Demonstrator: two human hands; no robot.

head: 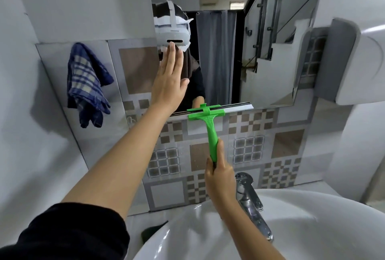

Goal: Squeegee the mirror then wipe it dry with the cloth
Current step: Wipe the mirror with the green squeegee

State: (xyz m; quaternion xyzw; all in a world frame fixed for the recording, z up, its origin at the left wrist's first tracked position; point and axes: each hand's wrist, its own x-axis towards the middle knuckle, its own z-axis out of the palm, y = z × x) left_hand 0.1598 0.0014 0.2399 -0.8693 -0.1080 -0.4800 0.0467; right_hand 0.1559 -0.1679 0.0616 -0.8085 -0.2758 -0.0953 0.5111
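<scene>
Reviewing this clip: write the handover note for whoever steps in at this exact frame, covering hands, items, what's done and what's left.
Left hand: open, flat against the mirror near its left edge, holding nothing.
Right hand: shut on the green squeegee handle; its blade sits at the mirror's bottom edge, above the tiled wall.
Checked cloth: hanging on the wall left of the mirror, untouched.
Done: a squeegee stroke has reached the bottom; how much of the glass is covered cannot be told.
Left: finish any squeegee passes, then wipe dry with the cloth.

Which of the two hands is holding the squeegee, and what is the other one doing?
The right hand grips the green squeegee by its handle, blade at the mirror's bottom edge. The left hand holds nothing; it is open and flat against the glass.
</scene>
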